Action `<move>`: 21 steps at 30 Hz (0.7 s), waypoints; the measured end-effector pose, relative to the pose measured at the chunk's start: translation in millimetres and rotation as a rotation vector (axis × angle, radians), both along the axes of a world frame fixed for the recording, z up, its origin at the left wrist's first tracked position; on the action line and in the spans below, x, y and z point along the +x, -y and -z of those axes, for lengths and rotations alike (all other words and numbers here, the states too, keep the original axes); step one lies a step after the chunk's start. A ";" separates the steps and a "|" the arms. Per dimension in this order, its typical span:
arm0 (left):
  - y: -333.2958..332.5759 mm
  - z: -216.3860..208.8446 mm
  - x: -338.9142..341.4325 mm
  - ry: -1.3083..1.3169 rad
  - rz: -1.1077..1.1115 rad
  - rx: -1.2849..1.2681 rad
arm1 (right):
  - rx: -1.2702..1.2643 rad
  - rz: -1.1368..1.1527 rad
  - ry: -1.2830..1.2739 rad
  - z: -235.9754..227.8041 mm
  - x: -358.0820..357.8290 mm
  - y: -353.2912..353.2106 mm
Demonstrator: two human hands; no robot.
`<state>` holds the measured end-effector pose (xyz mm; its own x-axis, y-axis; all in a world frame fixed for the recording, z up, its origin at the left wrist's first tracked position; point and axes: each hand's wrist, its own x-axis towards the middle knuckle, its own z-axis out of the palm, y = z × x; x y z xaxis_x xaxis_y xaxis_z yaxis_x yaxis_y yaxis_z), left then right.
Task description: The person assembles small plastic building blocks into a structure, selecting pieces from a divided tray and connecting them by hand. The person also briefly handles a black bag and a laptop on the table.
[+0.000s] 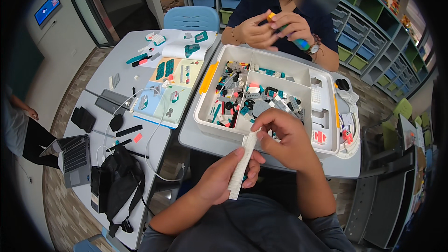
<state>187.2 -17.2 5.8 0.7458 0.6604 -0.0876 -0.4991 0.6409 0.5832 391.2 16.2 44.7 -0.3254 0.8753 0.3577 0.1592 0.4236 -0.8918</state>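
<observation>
A long white strip of studded building bricks [239, 177] slants up in front of my chest. My left hand [215, 177] is closed around its lower and middle part, thumb along one side and fingers curled behind. At its upper end my right hand [285, 137] pinches the strip between thumb and forefinger; whether a small separate piece is in that pinch, I cannot tell. Just beyond both hands is a white sorting bin [215, 127] full of loose grey, black, teal and white building pieces [261, 99], partly hidden by my right hand.
Across the bin a person [284, 30] handles small coloured pieces. To the left lie an open instruction booklet [179, 100], a laptop [74, 156], a black bag [123, 172] and a looping white cable [148, 147]. A coiled white hose-like loop [355, 142] sits right of the bin.
</observation>
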 end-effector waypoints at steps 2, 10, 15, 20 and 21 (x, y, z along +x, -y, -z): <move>-0.8 -1.3 -1.5 -0.028 -0.021 0.030 | 0.065 0.007 0.084 -3.8 -4.6 1.6; -2.4 -2.2 -2.3 -0.240 -0.079 0.313 | 0.001 0.012 0.071 -0.9 -11.6 4.8; 0.8 -3.9 -5.1 -0.405 -0.075 0.518 | -0.132 -0.125 0.020 9.4 -4.8 7.3; 2.4 -17.4 -8.0 -0.590 -0.081 0.700 | -0.211 -0.204 -0.086 13.8 1.6 7.6; 2.1 -19.9 -8.1 -0.626 -0.074 0.709 | -0.207 -0.211 -0.095 14.1 2.3 7.4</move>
